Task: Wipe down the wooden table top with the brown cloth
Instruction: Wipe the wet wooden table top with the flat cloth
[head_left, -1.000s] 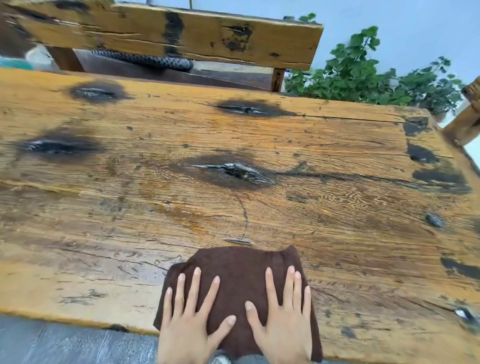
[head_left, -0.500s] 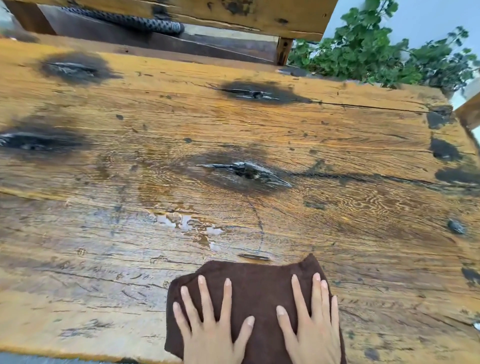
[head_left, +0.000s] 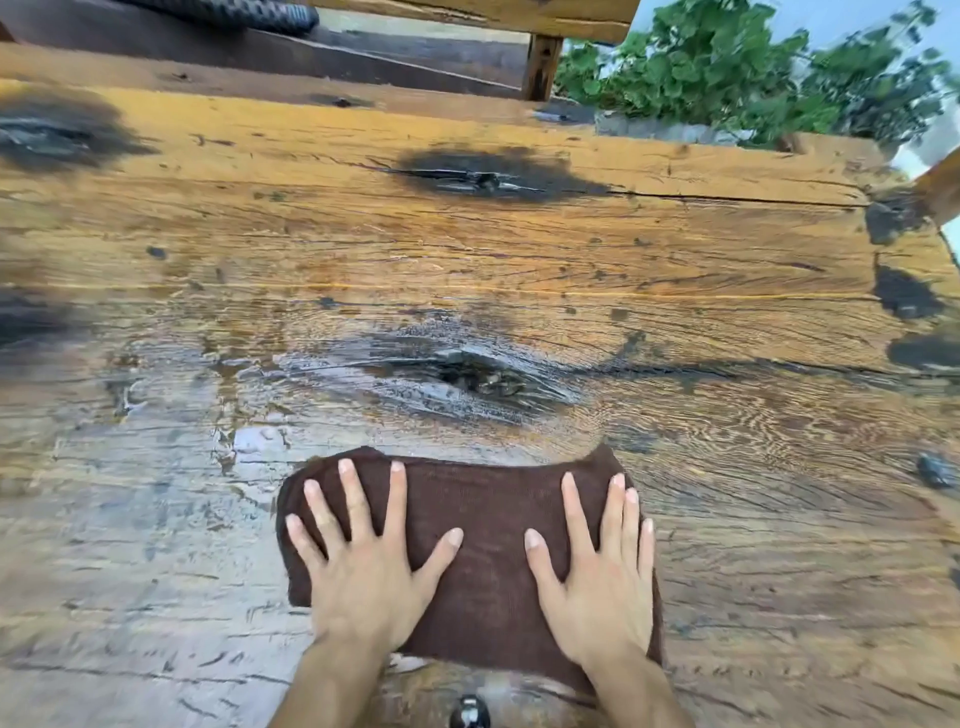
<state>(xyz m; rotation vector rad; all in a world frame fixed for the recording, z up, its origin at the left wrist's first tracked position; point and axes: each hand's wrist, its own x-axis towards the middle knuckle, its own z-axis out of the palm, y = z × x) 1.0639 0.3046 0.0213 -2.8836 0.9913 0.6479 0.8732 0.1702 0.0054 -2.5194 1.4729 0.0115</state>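
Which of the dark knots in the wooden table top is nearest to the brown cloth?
The wet, shiny dark knot in the middle, just beyond the brown cloth; the others lie farther, at the far and left edges.

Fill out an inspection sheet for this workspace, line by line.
Surface: wooden table, cracked, with dark knots; wet sheen and a puddle just beyond the cloth.
Job's things: brown cloth lying flat on the table.
Clutter: small shiny dark object at the bottom edge, unidentifiable.
Grippers: left hand and right hand press flat on the cloth, fingers straight.
Cables: nothing seen; a black ribbed hose lies on the bench.
Surroundings: wooden bench and green plant behind the table.
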